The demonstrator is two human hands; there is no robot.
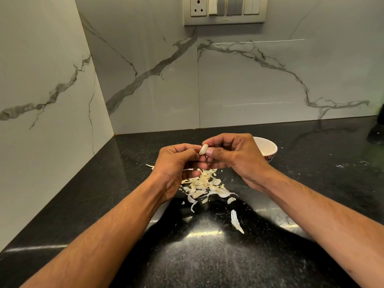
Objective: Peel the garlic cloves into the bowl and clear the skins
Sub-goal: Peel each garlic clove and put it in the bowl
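Observation:
A pale garlic clove (203, 149) is held up between both hands above the black counter. My left hand (176, 165) pinches its lower end with curled fingers. My right hand (234, 152) pinches it from the right between thumb and fingertips. Below the hands a heap of papery garlic skins and loose cloves (204, 185) lies on the counter. A white bowl (268, 149) with a patterned outside stands just behind my right hand, partly hidden by it; its contents are out of sight.
A single long skin (236, 222) lies nearer to me, and small skin flakes (230, 200) are scattered around the heap. Marble walls meet in a corner at the back left. A switch panel (224, 10) is on the back wall. A dark object (377, 132) sits at the far right edge.

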